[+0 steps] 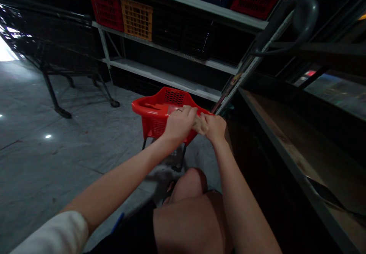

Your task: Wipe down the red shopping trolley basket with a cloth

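In the head view a small red plastic shopping cart (150, 109) stands on thin dark legs just in front of my knees. My left hand (180, 122) is closed at its near rim, gripping a crumpled beige cloth (200, 124). Close beside it, my right hand (215, 126) is also wrapped round the cloth, at the rim's right end. The cloth stretches between both hands and shows partly under the left fingers. My hands hide part of the rim, and whether the fingers also grip the rim itself I cannot tell.
Behind the cart is a white metal rack (160, 76) bearing red, orange and dark crates. A yellow-orange crate (137, 19) sits on it. A dark shopping trolley (60, 44) stands at left. Along the right runs a dark-edged wooden shelf (288, 143) with a phone-like dark object (324, 191).
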### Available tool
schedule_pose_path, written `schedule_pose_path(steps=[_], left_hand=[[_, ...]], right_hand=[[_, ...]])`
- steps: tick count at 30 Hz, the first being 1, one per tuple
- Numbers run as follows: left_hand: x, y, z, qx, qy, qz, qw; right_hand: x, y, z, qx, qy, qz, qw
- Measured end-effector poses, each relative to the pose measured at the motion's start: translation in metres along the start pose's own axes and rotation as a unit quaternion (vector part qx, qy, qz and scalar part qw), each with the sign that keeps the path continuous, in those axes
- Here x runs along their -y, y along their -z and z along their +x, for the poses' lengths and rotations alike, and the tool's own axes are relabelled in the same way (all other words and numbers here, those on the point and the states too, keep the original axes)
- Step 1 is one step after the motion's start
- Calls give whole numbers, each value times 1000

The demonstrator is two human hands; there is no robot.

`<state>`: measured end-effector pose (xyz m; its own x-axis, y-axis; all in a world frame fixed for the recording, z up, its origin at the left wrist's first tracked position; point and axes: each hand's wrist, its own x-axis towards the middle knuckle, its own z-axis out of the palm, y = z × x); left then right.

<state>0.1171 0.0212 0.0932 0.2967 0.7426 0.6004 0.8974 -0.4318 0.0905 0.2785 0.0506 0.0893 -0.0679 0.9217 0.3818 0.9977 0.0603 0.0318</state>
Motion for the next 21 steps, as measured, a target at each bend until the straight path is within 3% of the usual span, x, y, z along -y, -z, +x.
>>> schedule_pose_path(steps=[2, 4, 6, 9, 12, 15, 18, 21], left_hand=[[-16, -9, 11, 4, -30, -13, 999], [-20, -14, 13, -10, -77, -16, 997], [-8, -12, 4, -34, -132, -15, 991], [33, 1, -27, -58, -180, -19, 982], [85, 24, -58, -51, -147, -18, 988], [119, 44, -67, -18, -105, -20, 994], [122, 50, -52, 38, -53, -28, 997], [101, 44, -33, 62, -4, -6, 998]], right_hand=[[4, 0, -4, -3, -9, -18, 1000], [-1, -3, -8, -27, -2, -15, 1000], [-10, -10, -11, -64, 11, 0, 998], [-26, -21, -15, -123, 30, 31, 991], [-41, -29, -17, -152, 40, 65, 985], [-56, -33, -15, -144, 24, 88, 985], [-63, -26, -11, -100, 14, 106, 989], [-42, -9, -12, -93, 57, 155, 982]])
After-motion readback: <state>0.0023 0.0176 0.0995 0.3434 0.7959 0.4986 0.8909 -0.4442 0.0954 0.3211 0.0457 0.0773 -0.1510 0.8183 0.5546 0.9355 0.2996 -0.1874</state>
